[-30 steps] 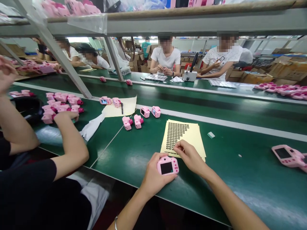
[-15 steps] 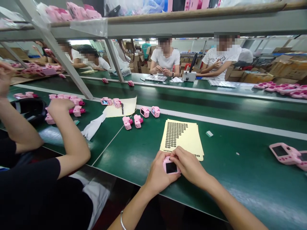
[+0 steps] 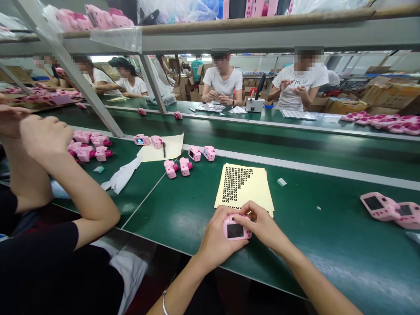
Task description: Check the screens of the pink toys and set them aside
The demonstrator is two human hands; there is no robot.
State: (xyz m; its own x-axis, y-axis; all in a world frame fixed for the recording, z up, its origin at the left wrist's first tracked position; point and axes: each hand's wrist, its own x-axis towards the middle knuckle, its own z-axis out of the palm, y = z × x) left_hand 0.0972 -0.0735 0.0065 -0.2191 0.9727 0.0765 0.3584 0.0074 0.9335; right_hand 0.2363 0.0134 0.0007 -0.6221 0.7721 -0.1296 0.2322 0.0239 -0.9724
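A pink toy camera [image 3: 235,231] with a dark screen faces me above the bench's near edge. My left hand [image 3: 215,236] is closed around its left side, thumb underneath. At its upper right, my right hand [image 3: 262,225] has bent fingers and thumb closed on the camera; anything small between those fingertips is hidden. Just beyond my hands lies a stack of yellow sheets [image 3: 259,188] with rows of small black square stickers. Two more pink cameras [image 3: 380,206] lie at the right.
Several pink cameras [image 3: 194,153] stand left of the sheets. A black pen [image 3: 164,150] lies on another yellow sheet [image 3: 151,154]. A small pale block [image 3: 281,182] sits right of the stack. At left, a co-worker's arm [image 3: 82,192] reaches over the green bench [image 3: 311,236]. Other people work opposite.
The toy camera's right side shows more, with my right fingers shifted slightly on its top. The co-worker's hand at left has risen away from the cameras there.
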